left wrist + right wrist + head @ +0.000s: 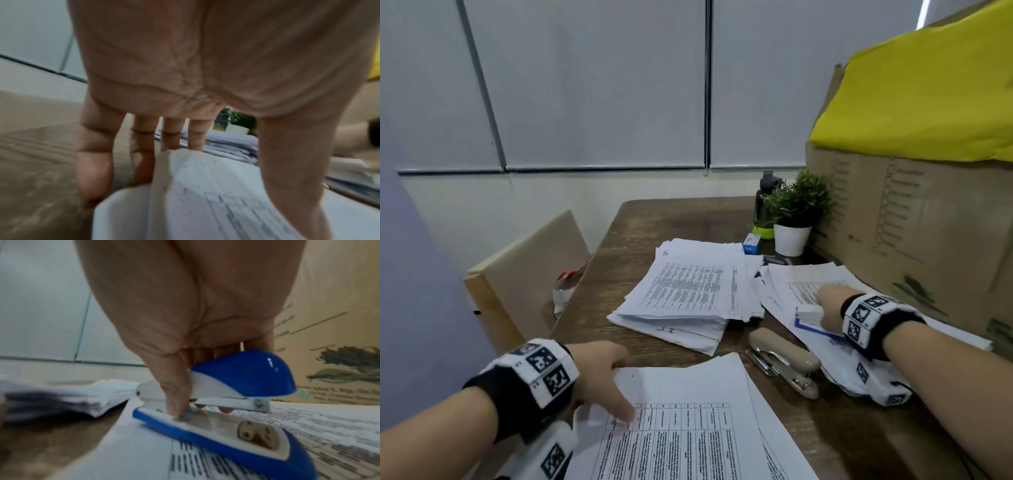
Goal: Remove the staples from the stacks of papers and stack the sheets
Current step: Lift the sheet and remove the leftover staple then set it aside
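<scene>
A printed paper stack (688,428) lies nearest me on the brown table (654,222). My left hand (616,387) holds its top-left corner. The thumb (292,162) presses on the top sheet (195,175), and the fingers (94,162) reach down past the raised corner. My right hand (828,308) grips a blue and white stapler (811,320) low over the right paper pile (791,284). In the right wrist view the thumb (174,386) sits between the arms of this stapler (236,394), whose jaws are apart. A thick middle paper stack (688,291) lies between the two.
A beige stapler (784,359) lies between the near stack and the right pile. At the back right stand a potted plant (796,212), a dark bottle (765,198) and a small blue box (751,243). A large cardboard box (911,222) under yellow cloth (928,96) walls the right side. A chair (527,267) stands left.
</scene>
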{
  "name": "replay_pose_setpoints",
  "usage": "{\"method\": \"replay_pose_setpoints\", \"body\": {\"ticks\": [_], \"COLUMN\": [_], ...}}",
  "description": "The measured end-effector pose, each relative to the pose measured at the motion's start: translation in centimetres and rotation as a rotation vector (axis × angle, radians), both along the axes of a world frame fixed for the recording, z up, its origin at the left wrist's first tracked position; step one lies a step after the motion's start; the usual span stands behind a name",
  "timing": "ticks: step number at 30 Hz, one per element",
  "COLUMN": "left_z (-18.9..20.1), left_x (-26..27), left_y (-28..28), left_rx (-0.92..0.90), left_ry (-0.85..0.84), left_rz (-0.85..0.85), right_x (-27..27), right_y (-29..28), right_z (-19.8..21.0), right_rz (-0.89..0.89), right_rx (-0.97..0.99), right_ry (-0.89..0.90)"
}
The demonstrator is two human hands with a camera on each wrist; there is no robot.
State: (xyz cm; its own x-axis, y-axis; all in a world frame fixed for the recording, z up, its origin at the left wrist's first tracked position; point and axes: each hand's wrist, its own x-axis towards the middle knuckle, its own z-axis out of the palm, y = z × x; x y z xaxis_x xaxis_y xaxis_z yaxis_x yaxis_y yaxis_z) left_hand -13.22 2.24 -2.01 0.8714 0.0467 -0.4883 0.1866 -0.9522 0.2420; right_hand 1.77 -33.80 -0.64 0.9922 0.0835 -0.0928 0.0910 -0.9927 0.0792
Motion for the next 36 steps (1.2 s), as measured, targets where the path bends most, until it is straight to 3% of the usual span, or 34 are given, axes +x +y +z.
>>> {"method": "replay_pose_setpoints", "body": {"ticks": [3,7,9,11,15,20,22,25,28,31,36], "left_z": [-0.4,-0.4,-0.3,-0.3,1.1,5.1,6.1,6.1,5.2,5.2,10.5], "left_x": [-1.2,-1.9,-2.2,-2.4,-2.8,-3.2,-3.6,-3.6,-4.0,-4.0,-3.9], "left_y": [-1.1,-1.7,-2.0,-2.3,-2.1,0.7,1.5,2.7,3.2,2.6,-0.8], "left_rx": [0.059,0.148,0.139,0.115,-0.017,-0.342,-0.534,-0.833,-1.096,-1.078,-1.024], "left_ry": [0.008,-0.065,-0.074,-0.101,-0.252,-0.445,-0.525,-0.706,-0.692,-0.681,-1.078], "left_rz": [-0.035,-0.039,-0.019,0.001,0.111,0.185,0.214,0.368,0.520,0.467,0.311], "right_x": [-0.4,-3.1,-5.1,-7.2,-11.7,-14.0,-14.0,-13.8,-13.5,-13.6,-15.5], "right_y": [-1.1,-1.3,-0.4,1.1,4.5,7.5,8.4,9.1,8.9,8.6,9.5], "right_z": [1.7,4.7,5.1,4.6,2.4,-0.6,-0.8,-0.1,1.3,3.7,9.1], "right_rz": [-0.080,-0.135,-0.151,-0.149,-0.086,0.107,0.166,0.194,0.239,0.307,0.448], "right_rx": [0.276,0.929,1.178,1.317,1.328,1.279,1.227,1.322,1.423,1.438,1.483], "right_ry": [-0.132,-0.313,-0.190,0.055,0.471,0.610,0.549,0.490,0.410,0.229,-0.187]}}
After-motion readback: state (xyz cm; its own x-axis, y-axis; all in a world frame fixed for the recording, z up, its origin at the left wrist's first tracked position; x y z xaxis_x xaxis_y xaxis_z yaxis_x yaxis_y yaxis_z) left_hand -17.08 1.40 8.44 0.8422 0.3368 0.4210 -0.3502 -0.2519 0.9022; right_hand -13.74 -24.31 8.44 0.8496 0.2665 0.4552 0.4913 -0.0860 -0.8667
